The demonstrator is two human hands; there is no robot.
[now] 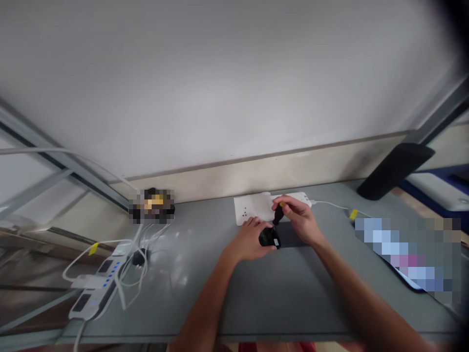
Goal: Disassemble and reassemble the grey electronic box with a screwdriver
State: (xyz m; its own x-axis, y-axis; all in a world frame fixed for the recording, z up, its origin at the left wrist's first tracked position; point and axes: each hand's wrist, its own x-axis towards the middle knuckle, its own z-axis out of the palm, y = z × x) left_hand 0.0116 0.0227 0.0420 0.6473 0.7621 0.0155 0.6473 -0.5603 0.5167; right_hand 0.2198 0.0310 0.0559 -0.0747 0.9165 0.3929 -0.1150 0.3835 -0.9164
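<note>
A dark, flat device that looks like an opened phone [292, 235] lies on the grey table, its left end dark and shiny with a small white label. My left hand [252, 240] grips that end, thumb at the near edge and fingers at the far edge. In my right hand [298, 217] is a screwdriver [278, 215] with a black and yellow handle, held upright. It points down at the phone near my left fingertips; its tip is too small to make out. Just behind lies a white sheet [252, 203] with several small black dots, perhaps screws, on it.
A white power strip [93, 288] with tangled cables and a black plug [140, 256] sits at the left. Behind my right hand is a white strip-shaped piece [303, 198] with a cable. A black cylinder [394, 171] leans at the right, near a blurred tablet-like screen [410, 281].
</note>
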